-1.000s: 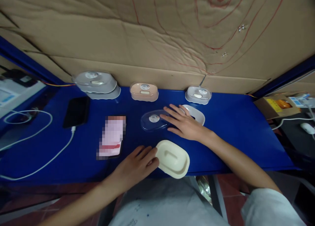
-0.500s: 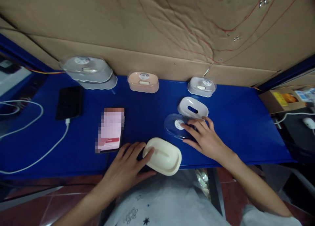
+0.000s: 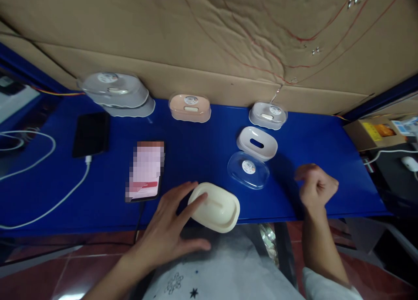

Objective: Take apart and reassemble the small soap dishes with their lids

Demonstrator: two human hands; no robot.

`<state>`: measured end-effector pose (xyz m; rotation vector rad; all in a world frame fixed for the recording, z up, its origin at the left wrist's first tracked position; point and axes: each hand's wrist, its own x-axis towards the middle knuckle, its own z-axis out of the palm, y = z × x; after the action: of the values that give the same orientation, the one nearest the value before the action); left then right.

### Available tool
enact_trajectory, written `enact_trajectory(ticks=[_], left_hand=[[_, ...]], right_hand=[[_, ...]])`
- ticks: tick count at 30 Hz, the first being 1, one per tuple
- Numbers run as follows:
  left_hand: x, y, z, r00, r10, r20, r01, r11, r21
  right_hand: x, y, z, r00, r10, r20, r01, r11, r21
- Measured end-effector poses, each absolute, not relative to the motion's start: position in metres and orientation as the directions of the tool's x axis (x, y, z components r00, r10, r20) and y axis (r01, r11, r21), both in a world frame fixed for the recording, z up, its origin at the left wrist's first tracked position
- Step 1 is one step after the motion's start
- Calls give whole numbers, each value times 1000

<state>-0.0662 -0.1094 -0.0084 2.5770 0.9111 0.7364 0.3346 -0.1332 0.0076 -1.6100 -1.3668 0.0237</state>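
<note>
A cream oval dish point(image 3: 222, 208) lies at the front edge of the blue table. My left hand point(image 3: 178, 219) is at its left side with fingers spread, the index finger reaching over the rim; whether it touches is unclear. My right hand point(image 3: 316, 184) is curled into a fist above the right part of the table, with nothing visible in it. To its left lies a clear oval lid point(image 3: 241, 173) with a round white sticker. Right behind the lid sits a pale oval tray point(image 3: 243, 139) with a dark slot in its middle.
Along the cardboard back wall stand lidded soap boxes: a grey stack point(image 3: 133, 95), a peach one point(image 3: 202, 112) and a pale grey one point(image 3: 277, 121). A lit phone point(image 3: 146, 169) and a dark device point(image 3: 91, 134) on a white cable point(image 3: 75, 187) lie left.
My right hand has let go of the clear lid, moved right and curled into a fist. The lid sits slightly farther right. My left hand has spread its fingers beside the cream dish.
</note>
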Motion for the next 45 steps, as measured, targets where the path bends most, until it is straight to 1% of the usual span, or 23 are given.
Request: enact_trajectory(ticks=[2,3,4,6,8,11,14,16,19,21,23,26,28,31,33,34,35,37,39,41,43,45], left_hand=[[-60,-104,-7,720,662,210,548,-727,413],[-57,-102,-7,740,654,155,554,-724,410],[-54,-99,-7,763,636,117,546,-731,409],[-50,-94,-9,797,601,59,530,-744,406],[-47,-89,-11,819,573,26,516,-755,405],[-47,-86,-13,823,567,17,507,-749,426],[-50,-85,-12,802,597,20,514,-706,488],[-52,-82,-7,762,647,17,531,-640,555],[-51,-71,6,675,738,14,514,-484,708],[-48,-58,15,629,777,18,453,-385,804],[-43,-43,23,599,800,11,394,-307,866],[-33,-20,31,556,830,-34,321,-177,930],[-27,-6,34,498,863,-83,245,-48,968],[-19,10,36,401,896,-191,49,187,981],[-15,16,35,404,881,-247,-45,289,956],[-14,17,34,418,870,-263,-53,312,949],[-12,18,32,431,859,-275,-31,318,947],[-10,17,31,456,841,-290,71,291,954],[-6,14,32,494,823,-282,187,216,958],[-4,11,37,526,819,-230,254,106,961],[-2,10,40,531,832,-159,286,0,958],[-2,11,41,522,843,-130,318,-51,947]], right_hand=[[328,-126,14,168,816,553,850,164,-500],[325,-119,17,63,847,528,892,189,-410],[324,-112,19,-27,881,472,918,209,-337],[324,-98,19,-143,934,327,937,235,-261],[326,-85,15,-195,959,206,942,242,-232],[331,-72,10,-235,965,114,942,255,-220],[335,-63,12,-270,957,105,935,287,-209],[334,-57,16,-309,945,109,922,326,-209],[326,-45,20,-395,910,125,882,414,-224],[316,-37,22,-446,882,152,853,470,-227],[305,-30,23,-469,859,203,831,507,-226],[291,-28,26,-430,841,328,826,513,-233],[286,-31,29,-397,823,405,823,515,-239],[285,-38,32,-405,792,456,789,555,-265],[286,-41,32,-405,784,472,753,578,-315],[286,-42,32,-402,781,477,734,587,-342],[284,-42,33,-402,778,483,716,596,-364],[280,-40,33,-418,766,488,678,621,-394],[272,-36,35,-441,751,492,641,647,-414],[264,-33,38,-450,735,507,614,667,-423],[259,-30,39,-453,707,543,603,692,-398],[257,-30,38,-456,671,584,603,716,-352]])
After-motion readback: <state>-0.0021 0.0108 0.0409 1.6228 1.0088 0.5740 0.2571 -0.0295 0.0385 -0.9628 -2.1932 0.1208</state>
